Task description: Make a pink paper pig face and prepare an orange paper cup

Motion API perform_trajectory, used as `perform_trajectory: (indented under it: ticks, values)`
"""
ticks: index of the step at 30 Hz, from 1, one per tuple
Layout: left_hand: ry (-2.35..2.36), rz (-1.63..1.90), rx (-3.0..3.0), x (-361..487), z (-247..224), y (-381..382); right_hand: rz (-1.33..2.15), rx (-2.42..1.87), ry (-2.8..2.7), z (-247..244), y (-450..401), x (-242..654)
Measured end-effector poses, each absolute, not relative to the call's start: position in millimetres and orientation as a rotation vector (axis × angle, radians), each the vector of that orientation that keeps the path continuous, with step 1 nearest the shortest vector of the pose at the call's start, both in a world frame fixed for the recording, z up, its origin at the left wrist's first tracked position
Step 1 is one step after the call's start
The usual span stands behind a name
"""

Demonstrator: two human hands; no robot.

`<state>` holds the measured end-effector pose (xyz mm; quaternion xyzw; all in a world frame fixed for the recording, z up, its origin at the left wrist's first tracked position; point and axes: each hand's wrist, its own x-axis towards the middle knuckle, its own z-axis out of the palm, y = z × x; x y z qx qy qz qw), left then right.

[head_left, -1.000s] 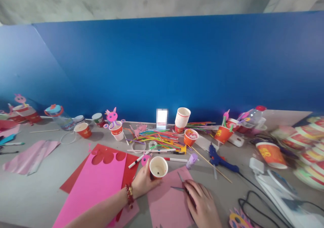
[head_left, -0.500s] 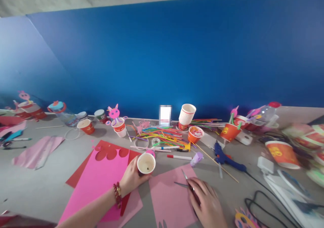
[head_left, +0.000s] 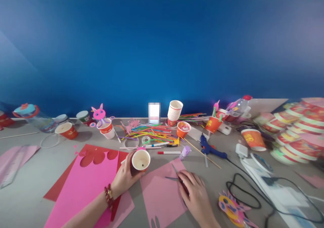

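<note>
My left hand [head_left: 128, 172] is wrapped around a paper cup [head_left: 141, 159], its open mouth tilted toward me, with a small dark speck inside. A bit of bright pink shows behind the cup's far rim. Under my right hand [head_left: 193, 192] are scissors [head_left: 172, 178], their blades spread apart over a light pink sheet [head_left: 162, 191]. My fingers cover the scissor handles. Beneath my left forearm lie a bright pink sheet [head_left: 86, 184] with rounded cutouts along its top edge and a red sheet [head_left: 57, 182].
Colourful pipe cleaners [head_left: 152, 132], a red marker [head_left: 169, 152] and a purple glue stick [head_left: 185, 152] lie beyond my hands. A blue glue gun [head_left: 211, 149] with a black cord rests at the right. Stacked cups [head_left: 175, 111] and a pink paper figure [head_left: 99, 114] stand near the blue panel.
The view has turned to the right, so the objects appear farther left and more decorated cups show at the right. Both hands keep their hold on the cup and the scissors.
</note>
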<state>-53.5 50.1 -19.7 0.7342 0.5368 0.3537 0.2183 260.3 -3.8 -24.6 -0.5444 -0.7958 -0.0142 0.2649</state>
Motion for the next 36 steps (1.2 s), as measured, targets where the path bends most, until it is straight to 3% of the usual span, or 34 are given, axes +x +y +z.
perform_trajectory:
  ticks: [8, 20, 36]
  values:
    - [1.546, 0.899, 2.075, -46, -15, 49, -0.007, -1.44, -2.149, -17, 0, 256]
    - [1.591, 0.95, 2.114, -44, -18, 50, 0.328, -1.277, -2.353, 8, 15, 211]
    - [1.578, 0.999, 2.244, -63, -17, 53, 0.369, -1.27, -2.275, -11, 23, 209]
